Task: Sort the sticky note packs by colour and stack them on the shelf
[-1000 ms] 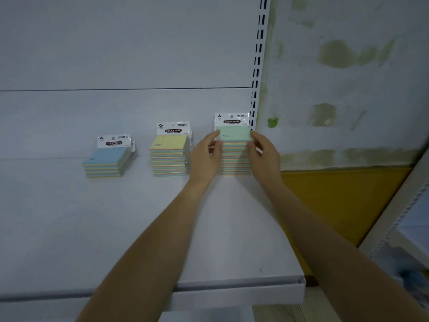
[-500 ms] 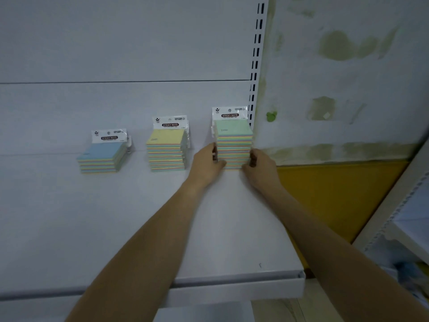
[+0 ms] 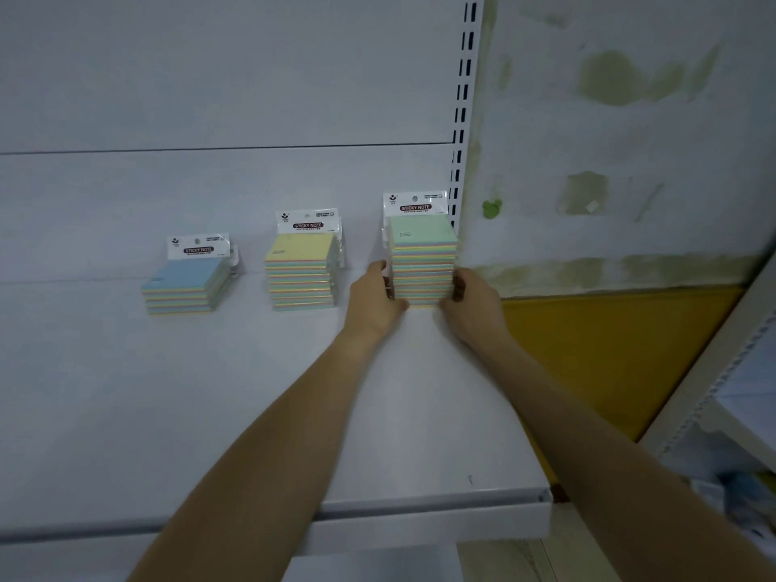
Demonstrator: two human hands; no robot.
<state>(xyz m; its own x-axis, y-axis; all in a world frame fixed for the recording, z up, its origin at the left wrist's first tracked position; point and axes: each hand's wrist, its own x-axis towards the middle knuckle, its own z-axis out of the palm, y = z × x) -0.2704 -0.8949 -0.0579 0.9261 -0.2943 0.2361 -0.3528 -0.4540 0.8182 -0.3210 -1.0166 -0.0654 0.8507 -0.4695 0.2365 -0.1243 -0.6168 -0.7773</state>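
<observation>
Green-topped stack [image 3: 423, 262] sits gripped between left hand [image 3: 375, 294] and right hand [image 3: 472, 302]

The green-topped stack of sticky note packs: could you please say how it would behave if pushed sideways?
The green-topped stack is tall and narrow, so a push near its top would probably tip or shear it. Its packs look wrapped, perhaps slippery. The left hand and right hand hold its lower sides, likely steadying it.
</observation>
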